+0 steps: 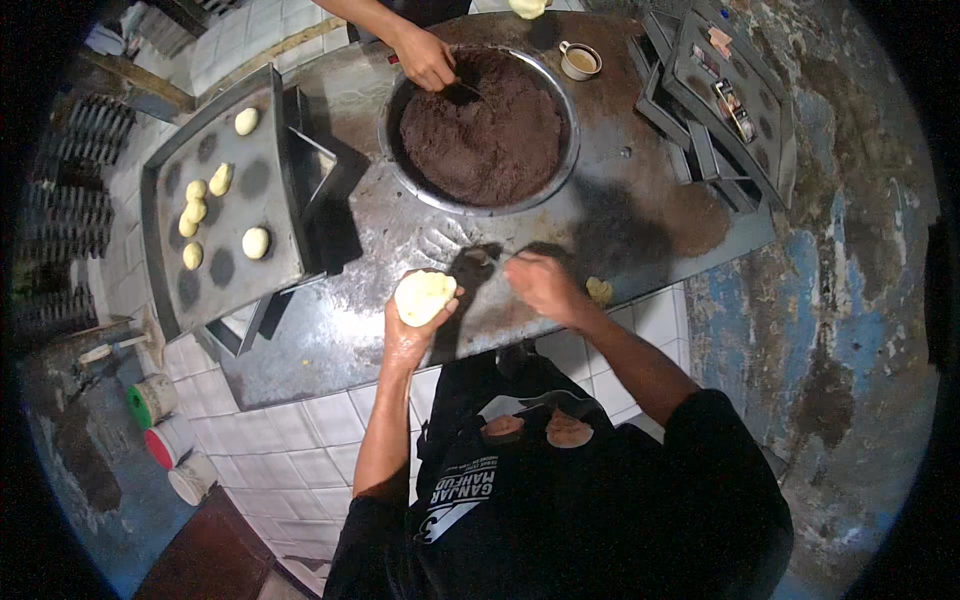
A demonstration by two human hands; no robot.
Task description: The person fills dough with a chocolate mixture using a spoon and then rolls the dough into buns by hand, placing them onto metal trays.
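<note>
A pale yellow piece of dough (pixel 424 298), flattened and uneven at its edge, rests in my left hand (pixel 408 335), whose fingers cup it from below. My right hand (pixel 545 287) hovers over the front part of the metal table, to the right of the dough and apart from it. Its fingers are blurred by motion, and whether it holds anything is unclear. Just beyond both hands stands a wide metal bowl (pixel 568 165) filled with dark brown crumbly filling (pixel 480 140). A small scrap of dough (pixel 600 291) lies beside my right wrist.
Another person's hand (pixel 427 60) reaches into the bowl from the far side. On the left, a dark baking tray (pixel 220 275) carries several dough balls. A cup (pixel 580 61) stands behind the bowl. Stacked trays (pixel 730 130) with small items occupy the right end of the table (pixel 390 235).
</note>
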